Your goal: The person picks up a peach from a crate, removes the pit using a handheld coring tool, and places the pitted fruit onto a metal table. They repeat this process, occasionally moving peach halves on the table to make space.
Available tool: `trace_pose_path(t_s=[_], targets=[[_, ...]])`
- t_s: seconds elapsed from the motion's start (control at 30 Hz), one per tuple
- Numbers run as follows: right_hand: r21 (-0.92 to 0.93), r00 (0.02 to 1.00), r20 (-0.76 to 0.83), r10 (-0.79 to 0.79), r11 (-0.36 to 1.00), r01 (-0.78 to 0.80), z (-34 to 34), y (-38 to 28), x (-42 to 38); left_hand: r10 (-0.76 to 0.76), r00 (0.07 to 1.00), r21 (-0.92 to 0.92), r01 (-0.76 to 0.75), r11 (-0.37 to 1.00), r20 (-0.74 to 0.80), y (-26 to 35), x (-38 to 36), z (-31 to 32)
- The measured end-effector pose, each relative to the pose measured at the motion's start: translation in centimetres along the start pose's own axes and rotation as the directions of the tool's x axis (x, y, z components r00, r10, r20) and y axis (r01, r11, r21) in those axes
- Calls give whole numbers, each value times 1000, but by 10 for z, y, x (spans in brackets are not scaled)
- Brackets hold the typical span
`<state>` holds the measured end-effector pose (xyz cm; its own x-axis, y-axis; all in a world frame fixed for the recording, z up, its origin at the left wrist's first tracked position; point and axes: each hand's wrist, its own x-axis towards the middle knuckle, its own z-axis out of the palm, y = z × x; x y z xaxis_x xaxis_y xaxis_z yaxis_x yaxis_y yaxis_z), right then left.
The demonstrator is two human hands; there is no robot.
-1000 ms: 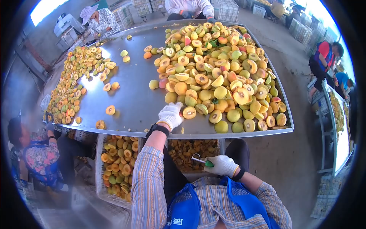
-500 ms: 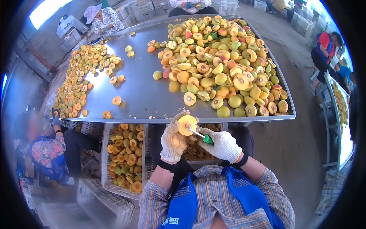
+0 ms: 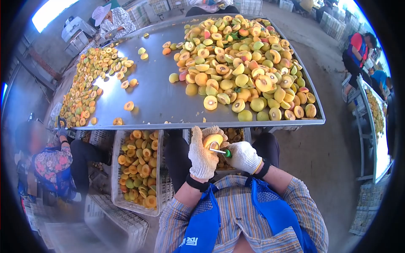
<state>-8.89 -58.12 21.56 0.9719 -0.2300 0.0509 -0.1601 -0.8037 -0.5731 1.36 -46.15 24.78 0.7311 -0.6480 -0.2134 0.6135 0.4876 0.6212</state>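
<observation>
- Head view: the left hand [image 3: 203, 154], in a white knit glove, is cupped around a halved peach [image 3: 212, 140], cut face up, held below the near edge of the counter [image 3: 152, 101] and above the crate of scooped-out pits [image 3: 234, 135].
- The right hand [image 3: 242, 157], also gloved, is closed around the green handle of a pitting tool [image 3: 221, 151]; its metal loop touches the cut face of the halved peach.
- Handling, as a judgement: the half looks light and fairly firm but juicy, so likely slippery and easily bruised; cradling the rounded skin side in the palm with fingers round the rim seems the safest hold, leaving the cut face free.
- A white crate [image 3: 139, 168] of fruit halves stands to the left of the knees; a heap of peaches [image 3: 244, 67] covers the far right of the counter.
- Against the frame half a second ago: both hands sit lower and nearer the body, and the peach is more enclosed by the fingers. A second ago the left hand was stretched out on the counter at a fruit half.
</observation>
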Motion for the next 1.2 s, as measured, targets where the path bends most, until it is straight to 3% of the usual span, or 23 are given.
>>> trace_pose_path(t_s=[0.1, 0.17, 0.2, 0.23, 0.3, 0.33, 0.37, 0.43, 0.47, 0.5, 0.57, 0.63, 0.7, 0.73, 0.77, 0.8, 0.83, 0.87, 0.9, 0.97, 1.03, 1.1, 1.2], targets=[[-78, 998, 40, -41, 996, 44, -5, 1, 3, 8, 999, 76, -4, 997, -50, -2, -2, -1], [24, 995, 104, -8, 1000, 6, -4, -2, 2, 22, 997, 109, -13, 994, -79, 0, -3, 0], [-32, 971, 141, -195, 979, 201, 21, 23, 1, -11, 999, 86, 14, 996, -43, 1, -3, 0], [-30, 971, 143, -194, 979, 200, 22, 23, 0, -45, 999, 63, 45, 997, -8, 2, -4, -1], [233, 958, 123, -258, 946, 225, 22, 22, 0, -73, 997, 58, 71, 996, 20, 5, -6, 1], [447, 922, 61, -382, 836, 317, 26, 18, 3, -96, 994, 53, 93, 994, 53, 7, -7, 3], [449, 923, 63, -381, 836, 315, 27, 15, 3, -98, 994, 53, 95, 994, 50, 8, -7, 5], [744, 886, 182, -427, 649, 160, 21, 7, -1, -138, 978, 7, 138, 990, 156, 9, -6, 11], [641, 877, 119, -466, 710, 291, 17, 1, -1, -138, 982, -28, 143, 989, 130, 8, -7, 17], [641, 876, 123, -466, 711, 289, 18, 0, -2, -137, 982, -32, 143, 989, 129, 8, -5, 15], [770, 911, 245, -332, 637, 25, 20, -2, -1, -210, 926, -106, 254, 961, 315, 11, 0, 9], [785, 903, 250, -349, 619, 22, -1, -10, 3, -181, 975, -128, 197, 972, 130, 19, 5, 10], [378, 837, 547, -36, 902, -208, -23, -17, 10, 8, 1000, -55, -8, 998, -12, 35, 15, -14], [312, 875, 484, 26, 929, -200, -17, -5, 9, 82, 993, -57, -87, 995, -81, 47, 19, -41], [241, 873, 475, 115, 936, -255, -25, -7, 9, 235, 961, 59, -228, 972, -147, 64, 20, -73], [200, 892, 425, 152, 946, -256, -26, 2, 8, 373, 888, 322, -281, 904, -271, 88, 9, -92], [158, 910, 369, 192, 951, -265, -23, 11, 5, 620, 744, 692, -311, 652, -250, 102, 9, -111], [160, 911, 364, 195, 950, -267, -21, 18, 2, 806, 590, 992, 59, -113, 57, 119, 8, -140], [121, 915, 348, 205, 958, -261, -19, 24, 1, 870, 463, 873, 339, -351, 170, 123, 9, -135], [40, 920, 342, 193, 975, -219, -13, 32, 0, 804, 522, 860, 233, -454, 284, 122, 30, -120], [32, 940, 310, 143, 986, -161, -8, 30, -2, 631, 581, 813, -92, -575, 513, 102, 69, -97], [27, 929, 341, 144, 986, -163, -6, 28, -2, 479, 715, 818, -233, -525, 510, 70, 114, -67], [-33, 924, 354, 141, 990, -138, 0, 31, -5, 169, 918, 804, -212, -556, 359, 36, 168, -28]])
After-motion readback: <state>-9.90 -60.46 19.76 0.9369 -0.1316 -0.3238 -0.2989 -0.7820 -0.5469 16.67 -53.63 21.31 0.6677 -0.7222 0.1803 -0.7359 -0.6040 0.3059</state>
